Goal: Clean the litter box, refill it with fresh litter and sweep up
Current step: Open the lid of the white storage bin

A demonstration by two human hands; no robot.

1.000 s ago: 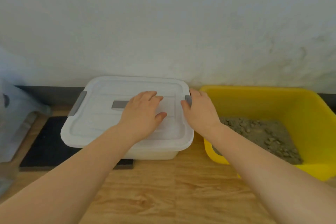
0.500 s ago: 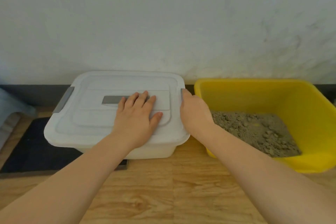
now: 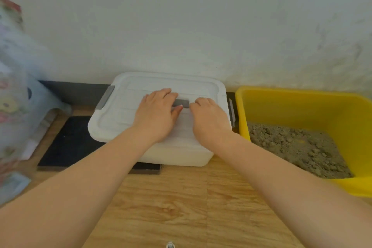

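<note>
Lid (image 3: 141, 94) of white bin (image 3: 177, 155) is pressed by left hand (image 3: 156, 116) w/ fingers flat; right hand (image 3: 209, 121), fingers curled at grey handle (image 3: 182, 103), grip can't be told. Lid should be lifted evenly, both latches freed.

Both hands rest on the lid (image 3: 141, 94) of a white storage bin (image 3: 177, 155): left hand (image 3: 156, 116) flat, right hand (image 3: 209, 121) curled beside the grey handle (image 3: 181, 103). Yellow litter box (image 3: 302, 106) stands right.

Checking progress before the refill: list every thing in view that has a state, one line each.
White storage bin: lid on; right latch swung out, left latch down.
Yellow litter box: uncovered, holds clumpy grey litter.
Left hand: flat on the lid.
Right hand: on the lid, fingers curled at the grey handle.
</note>
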